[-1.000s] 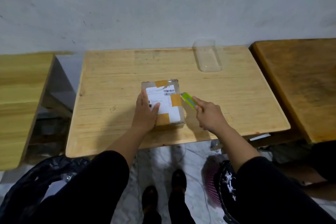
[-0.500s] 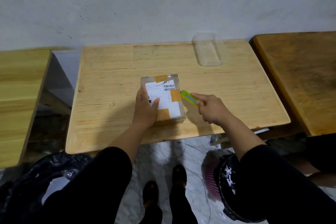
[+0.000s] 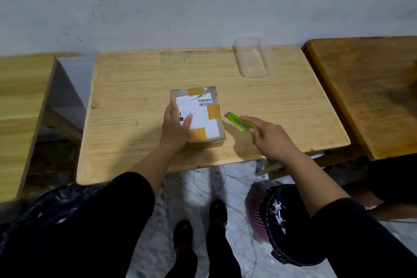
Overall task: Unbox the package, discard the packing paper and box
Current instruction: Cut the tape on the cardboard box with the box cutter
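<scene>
Cardboard box [image 3: 204, 106] remains sealed; my left hand [image 3: 174, 127] presses it flat, my right hand [image 3: 272, 136] grips cutter [image 3: 240, 123], now withdrawn slightly from its edge.

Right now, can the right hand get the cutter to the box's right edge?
Probably yes. The right hand holds the green cutter just beside the box, bare table between; the left hand rests on the other side.
</scene>
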Demonstrator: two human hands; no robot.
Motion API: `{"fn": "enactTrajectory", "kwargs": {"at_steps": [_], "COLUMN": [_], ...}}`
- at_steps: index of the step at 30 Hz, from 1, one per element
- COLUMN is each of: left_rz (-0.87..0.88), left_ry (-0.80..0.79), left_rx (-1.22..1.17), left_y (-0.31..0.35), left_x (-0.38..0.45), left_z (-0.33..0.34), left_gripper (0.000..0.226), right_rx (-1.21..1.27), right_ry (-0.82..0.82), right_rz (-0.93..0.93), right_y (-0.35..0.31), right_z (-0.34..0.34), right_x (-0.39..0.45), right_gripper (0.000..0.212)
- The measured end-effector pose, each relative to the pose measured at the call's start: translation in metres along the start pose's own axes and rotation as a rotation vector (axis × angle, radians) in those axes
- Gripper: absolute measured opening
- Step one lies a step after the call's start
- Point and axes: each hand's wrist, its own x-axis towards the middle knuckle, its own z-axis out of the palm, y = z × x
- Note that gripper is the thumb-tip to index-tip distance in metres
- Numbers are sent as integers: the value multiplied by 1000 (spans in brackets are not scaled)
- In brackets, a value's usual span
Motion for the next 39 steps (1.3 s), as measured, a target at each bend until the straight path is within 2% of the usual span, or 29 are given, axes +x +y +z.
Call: {"fn": "enactTrajectory", "kwargs": {"at_steps": [2, 4, 8, 17, 22, 27, 31, 35, 39], "left_rz": [18, 20, 34, 50, 64, 69, 74, 65, 61], "left_ry": [-17, -44, -70, -56, -41, -45, -54, -60, -61], "left_rx": [-5, -4, -6, -25, -11, 13, 36, 39, 30], "left_y": [-3, -6, -8, -8, -6, -6, -5, -6, -4], "left_x": [1, 2, 1, 0, -2, -3, -3, -4, -5], "left_z": [-3, -6, -4, -2, 0, -1, -3, -3, -3], "left_gripper": [64, 62, 62, 62, 63, 62, 63, 63, 63], "right_rx": [-80, -145, -246, -328, -382, -393, -414, -504, -535], "right_ry": [-28, -127, -252, -299, -298, -313, -334, -354, -369], "right_rz": [-107, -201, -295, -385, -442, -431, -439, -376, -324], "right_y": [-3, -8, -13, -26, -30, -28, -27, -15, 1], "right_z": [1, 7, 17, 14, 11, 16, 9, -9, -24], "right_x": [0, 2, 13, 36, 39, 44, 46, 45, 40], "right_gripper": [48, 51, 51, 56, 51, 43, 46, 41, 46]}}
